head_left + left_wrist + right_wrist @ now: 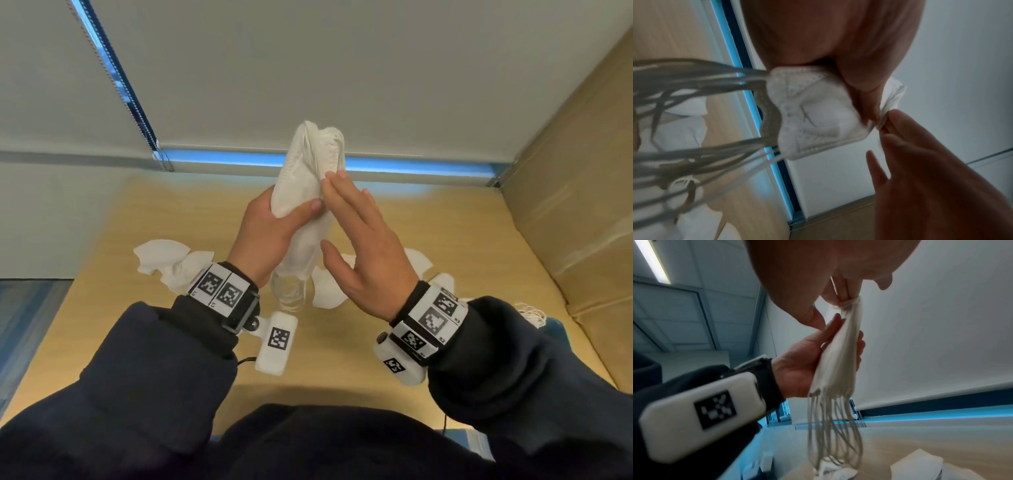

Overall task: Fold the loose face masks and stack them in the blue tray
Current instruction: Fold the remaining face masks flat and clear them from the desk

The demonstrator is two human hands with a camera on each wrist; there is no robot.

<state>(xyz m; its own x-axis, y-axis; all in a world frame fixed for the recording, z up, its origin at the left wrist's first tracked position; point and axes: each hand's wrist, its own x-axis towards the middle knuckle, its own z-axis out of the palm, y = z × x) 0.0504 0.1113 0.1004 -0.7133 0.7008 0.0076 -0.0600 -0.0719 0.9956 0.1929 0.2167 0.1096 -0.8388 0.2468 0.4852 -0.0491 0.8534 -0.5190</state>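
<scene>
My left hand (298,212) holds a bundle of folded white masks (301,178) upright above the wooden table (171,212), thumb across the front and fingers curled behind. The bundle's ear loops (289,294) dangle below my wrist. My right hand (342,212) lies with straight fingers against the bundle's right edge. In the right wrist view its fingertips (840,293) touch the top of the masks (840,353), with the thumb apart. Loose masks lie on the table at the left (164,260) and under my hands (325,291). I cannot make out the blue tray for certain.
A large cardboard box (582,205) stands along the table's right side. A white roller blind (308,68) hangs behind the far edge. More loose masks (419,262) lie near my right wrist. A strip of blue (556,329) shows beside my right sleeve.
</scene>
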